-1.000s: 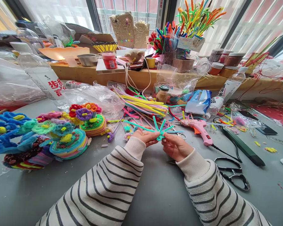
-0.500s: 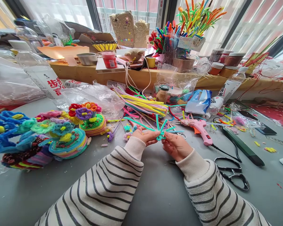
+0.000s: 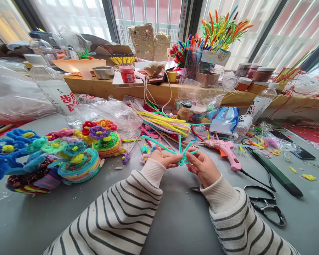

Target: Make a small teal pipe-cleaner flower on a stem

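Between my two hands is a turquoise pipe cleaner piece [image 3: 183, 156], bent into small loops at the bottom with several straight ends fanning out above. My left hand [image 3: 167, 158] pinches it from the left side, one long end passing over the fingers. From the right, my right hand [image 3: 202, 165] has thumb and fingertips closed on its other side. Both hands hold it above the grey table. Black-handled scissors [image 3: 267, 203] lie by my right forearm, the blades partly hidden under the wrist. A pink glue gun [image 3: 224, 150] lies just beyond my right hand.
Pipe cleaner flowers on round coiled bases [image 3: 79, 164] stand at the left. A bundle of loose pipe cleaners [image 3: 162, 120] lies ahead, beside a small jar [image 3: 184, 110] and a blue-white packet [image 3: 224, 120]. Water bottles [image 3: 57, 92] and a dark green bar [image 3: 280, 173] flank the work area.
The view has tilted slightly, so things sit a little lower. My right fingers have shifted up along the turquoise piece, and one of its right-hand ends is now near them.
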A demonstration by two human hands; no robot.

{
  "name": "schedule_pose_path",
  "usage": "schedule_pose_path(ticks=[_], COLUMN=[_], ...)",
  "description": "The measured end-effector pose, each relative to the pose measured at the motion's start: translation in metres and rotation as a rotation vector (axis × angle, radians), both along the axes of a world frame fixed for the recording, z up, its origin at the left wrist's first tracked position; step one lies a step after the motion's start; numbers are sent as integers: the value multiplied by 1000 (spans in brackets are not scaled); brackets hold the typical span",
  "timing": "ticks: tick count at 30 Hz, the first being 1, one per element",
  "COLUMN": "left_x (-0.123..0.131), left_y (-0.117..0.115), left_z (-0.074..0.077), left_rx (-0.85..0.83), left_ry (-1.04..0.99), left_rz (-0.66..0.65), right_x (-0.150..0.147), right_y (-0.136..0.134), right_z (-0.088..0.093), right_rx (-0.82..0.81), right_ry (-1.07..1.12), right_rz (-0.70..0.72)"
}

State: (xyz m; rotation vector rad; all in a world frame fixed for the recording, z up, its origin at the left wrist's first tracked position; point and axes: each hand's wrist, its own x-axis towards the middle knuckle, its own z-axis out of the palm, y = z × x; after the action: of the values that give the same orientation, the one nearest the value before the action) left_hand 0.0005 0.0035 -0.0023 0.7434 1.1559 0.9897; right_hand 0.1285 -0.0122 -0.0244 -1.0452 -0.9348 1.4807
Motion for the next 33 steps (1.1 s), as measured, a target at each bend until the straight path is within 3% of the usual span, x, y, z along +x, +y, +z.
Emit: schedule_pose_path(ticks=[4,10,18,28,33], left_x=[-2,-5,-11,-4,-6], left_y=[-2,-6,2,4,8], left_z=[-6,1,-2,-7,-9], left_rx=[178,392,349,220,232], left_ry=[104,11,-33,5,61], left_rz=[-89,-192,-339,-240,-309], right_x=[-1,-2,3,2,3], right_y=[1,0,1,1,1], right_z=[2,1,4,-1,-1], right_rx=[-31,-45,80,152,131], right_ry=[4,-2,-90,-192,-187], right_rz=[-49,-29,27,-27,17])
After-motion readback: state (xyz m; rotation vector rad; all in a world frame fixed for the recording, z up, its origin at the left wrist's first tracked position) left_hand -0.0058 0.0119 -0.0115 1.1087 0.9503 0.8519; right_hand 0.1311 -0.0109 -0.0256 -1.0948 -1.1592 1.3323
